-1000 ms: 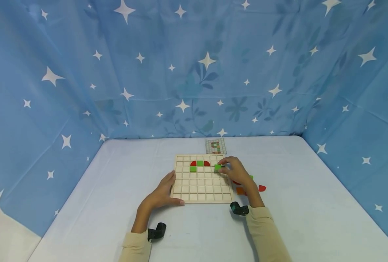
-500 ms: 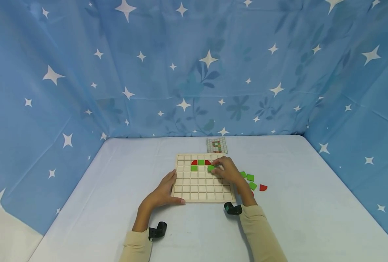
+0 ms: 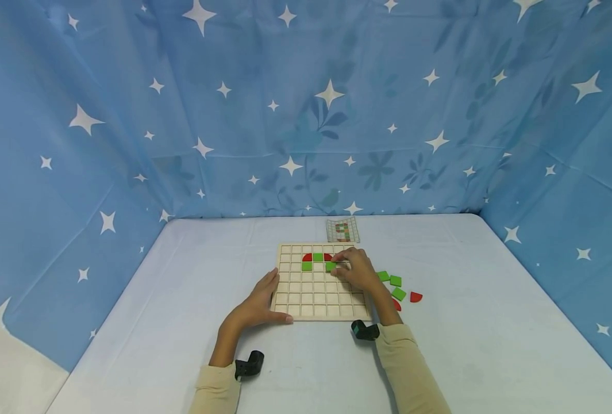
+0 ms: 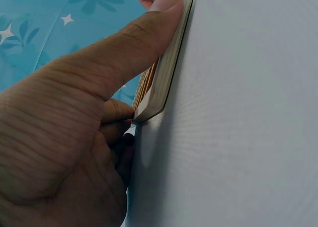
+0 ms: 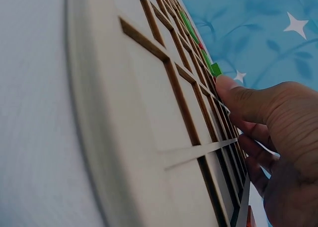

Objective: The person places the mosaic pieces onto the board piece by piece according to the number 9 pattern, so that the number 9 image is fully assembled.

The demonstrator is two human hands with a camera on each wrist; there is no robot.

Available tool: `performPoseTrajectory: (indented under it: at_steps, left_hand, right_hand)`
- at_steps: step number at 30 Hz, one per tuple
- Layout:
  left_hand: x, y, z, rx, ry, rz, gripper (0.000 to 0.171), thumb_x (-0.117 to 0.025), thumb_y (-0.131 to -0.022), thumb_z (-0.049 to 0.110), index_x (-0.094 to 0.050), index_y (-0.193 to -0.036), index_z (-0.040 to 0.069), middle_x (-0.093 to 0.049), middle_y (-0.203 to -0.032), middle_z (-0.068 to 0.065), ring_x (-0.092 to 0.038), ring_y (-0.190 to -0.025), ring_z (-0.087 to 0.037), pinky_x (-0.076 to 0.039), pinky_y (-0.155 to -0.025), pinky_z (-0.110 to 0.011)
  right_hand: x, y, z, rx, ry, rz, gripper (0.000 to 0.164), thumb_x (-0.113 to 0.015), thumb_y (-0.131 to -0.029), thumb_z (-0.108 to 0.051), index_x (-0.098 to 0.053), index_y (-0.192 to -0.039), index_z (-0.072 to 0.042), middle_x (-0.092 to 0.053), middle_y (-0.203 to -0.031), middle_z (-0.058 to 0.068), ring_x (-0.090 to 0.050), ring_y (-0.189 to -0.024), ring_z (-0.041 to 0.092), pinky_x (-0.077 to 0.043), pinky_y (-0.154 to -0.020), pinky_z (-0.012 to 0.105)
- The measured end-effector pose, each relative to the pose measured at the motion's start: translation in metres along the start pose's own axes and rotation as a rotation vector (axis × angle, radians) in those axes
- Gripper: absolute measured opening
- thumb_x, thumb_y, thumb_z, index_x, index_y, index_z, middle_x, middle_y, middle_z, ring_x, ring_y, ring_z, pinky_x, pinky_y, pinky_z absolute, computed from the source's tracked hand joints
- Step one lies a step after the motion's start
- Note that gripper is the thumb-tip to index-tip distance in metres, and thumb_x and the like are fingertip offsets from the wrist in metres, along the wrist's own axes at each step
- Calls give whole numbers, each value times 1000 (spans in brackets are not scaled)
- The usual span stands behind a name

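A pale wooden grid board [image 3: 313, 294] lies on the table. My left hand [image 3: 255, 305] holds its near left corner, thumb along the front edge and fingers at the left side; in the left wrist view the thumb [image 4: 134, 50] lies against the board's edge. My right hand [image 3: 358, 270] pinches a green square tile [image 3: 330, 267] at a cell in the second filled row, just below a red quarter-circle tile [image 3: 327, 257]. Another red quarter-circle [image 3: 307, 257] and two green squares, one above [image 3: 318, 257] and one below left [image 3: 307, 266], sit in cells.
Right of the board lie loose green squares [image 3: 399, 294] and red pieces, one a quarter-circle [image 3: 416, 297]; the right forearm partly hides that area. Behind the board is a small card [image 3: 343, 230] with a coloured grid pattern. A blue starry curtain [image 3: 264, 115] surrounds the table.
My right hand has moved left over the board with the green square, from near the right side to the cell under the right red quarter-circle. The left hand stays at its corner.
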State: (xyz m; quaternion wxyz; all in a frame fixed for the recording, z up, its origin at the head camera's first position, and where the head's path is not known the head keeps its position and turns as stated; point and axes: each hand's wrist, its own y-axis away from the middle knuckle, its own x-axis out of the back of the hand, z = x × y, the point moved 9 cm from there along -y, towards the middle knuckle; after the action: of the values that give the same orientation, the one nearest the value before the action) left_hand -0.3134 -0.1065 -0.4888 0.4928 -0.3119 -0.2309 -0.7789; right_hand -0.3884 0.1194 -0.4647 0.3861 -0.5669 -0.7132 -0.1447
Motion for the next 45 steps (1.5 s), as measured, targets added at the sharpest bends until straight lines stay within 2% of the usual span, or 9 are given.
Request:
performPoseTrajectory:
  at_steps: [6,14,28,37,45]
  left_hand:
    - [0,0,0,2,10,-3,118,-88,-71,36,-15,-153,-6,-7,-165,-16,-6,-152,-37,-17,-121,-53]
    - [1,0,2,-1,8,1,117,-88,-71,36,-15,-153,-6,-7,-165,-17,-6,-152,-37,-17,-121,-53]
    - [1,2,0,-4,21,-2,118,-88,-71,36,-15,-153,-6,-6,-165,-17,-6,-152,-37,-17,-121,-53]
    - [1,2,2,-12,11,-1,117,-87,-71,36,-15,-153,-7,-7,-164,-18,-7,-152,-38,-17,-120,-53]
    - [0,1,2,-8,23,-10,117,-87,-72,37,-14,-153,-6,-5,-165,-17,-5,-152,-37,-16,-121,-54]
  right_hand:
    - [0,0,-1,18,28,16,23,-76,-86,-20,-72,-106,-8,-63,-119,15,-47,-119,40,-36,-101,62]
    - [-2,0,1,-7,70,26,23,-76,-86,-23,-72,-106,-12,-61,-121,15,-46,-121,43,-34,-100,67]
    - [-3,0,0,-12,64,42,21,-76,-86,-23,-73,-104,-13,-61,-114,12,-47,-117,41,-37,-98,64]
    - [-3,-1,2,-41,68,38,22,-76,-86,-24,-72,-106,-15,-60,-108,9,-49,-112,36,-38,-95,60]
    - [-2,-2,6,-48,69,42,23,-76,-86,-24,-72,-107,-15,-60,-109,10,-49,-114,38,-38,-95,62]
